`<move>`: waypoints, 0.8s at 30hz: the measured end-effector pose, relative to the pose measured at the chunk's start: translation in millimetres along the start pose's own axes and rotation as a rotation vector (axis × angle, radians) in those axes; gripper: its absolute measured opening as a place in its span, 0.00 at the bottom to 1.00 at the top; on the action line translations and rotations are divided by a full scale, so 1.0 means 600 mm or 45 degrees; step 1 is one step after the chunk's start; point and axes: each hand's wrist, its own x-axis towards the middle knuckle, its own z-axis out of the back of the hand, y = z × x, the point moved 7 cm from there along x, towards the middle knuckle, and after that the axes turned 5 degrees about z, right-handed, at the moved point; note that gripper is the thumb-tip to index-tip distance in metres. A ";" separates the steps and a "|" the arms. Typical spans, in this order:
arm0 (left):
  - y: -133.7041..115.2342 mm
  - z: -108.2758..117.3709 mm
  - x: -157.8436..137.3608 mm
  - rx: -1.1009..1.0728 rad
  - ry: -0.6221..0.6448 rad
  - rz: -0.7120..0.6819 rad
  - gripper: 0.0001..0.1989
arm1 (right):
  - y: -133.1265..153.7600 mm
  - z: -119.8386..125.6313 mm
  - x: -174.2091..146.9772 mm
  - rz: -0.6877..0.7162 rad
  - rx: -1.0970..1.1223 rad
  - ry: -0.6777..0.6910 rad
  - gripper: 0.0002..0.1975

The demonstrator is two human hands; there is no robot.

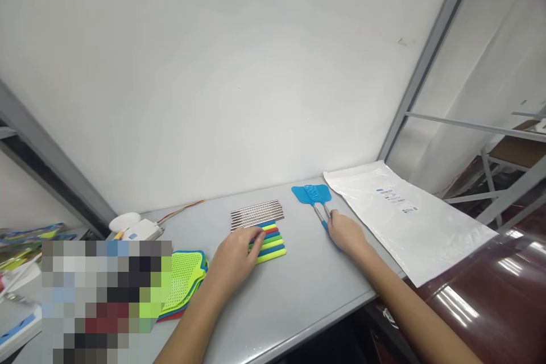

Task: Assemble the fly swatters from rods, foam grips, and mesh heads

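My left hand (pixel 236 250) is over the left ends of a row of coloured handles (pixel 275 243) in green, blue, red and yellow-green. Its thumb and fingers are curled together; what lies between them is hidden. Just behind the handles, thin silver metal rods (pixel 256 213) lie side by side. My right hand (pixel 346 233) is closed around the handle of a blue fly swatter (pixel 323 193). Another blue fly swatter (pixel 300 194) lies close beside it, their flat heads overlapping. Perforated fly swatter heads (pixel 185 273), yellow-green on top with blue and red below, are stacked left of my left forearm.
A large white plastic bag (pixel 409 222) with a printed label lies along the right side of the grey table (pixel 294 307). A white box with wires (pixel 143 231) and a white round dish (pixel 124 222) stand at the back left. A pixelated patch hides the lower left.
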 end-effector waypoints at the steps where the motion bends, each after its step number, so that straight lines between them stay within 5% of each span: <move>1: -0.001 0.001 -0.001 0.100 0.006 0.004 0.11 | 0.000 -0.001 -0.004 0.012 -0.026 0.013 0.12; 7: 0.016 0.065 -0.009 0.501 -0.073 0.077 0.13 | 0.030 0.042 -0.013 0.160 -0.175 -0.011 0.18; 12: 0.038 0.111 -0.050 0.475 -0.205 0.003 0.11 | 0.209 0.048 0.052 0.670 -0.155 0.056 0.17; 15: 0.026 0.084 -0.080 0.463 -0.155 -0.130 0.10 | 0.335 0.017 0.097 0.965 -0.118 0.203 0.14; 18: 0.005 0.033 -0.099 0.483 -0.030 -0.212 0.09 | 0.412 -0.021 0.129 1.127 -0.119 0.365 0.15; 24: -0.001 -0.009 -0.103 0.541 0.067 -0.203 0.06 | 0.433 -0.065 0.151 1.202 -0.110 0.631 0.16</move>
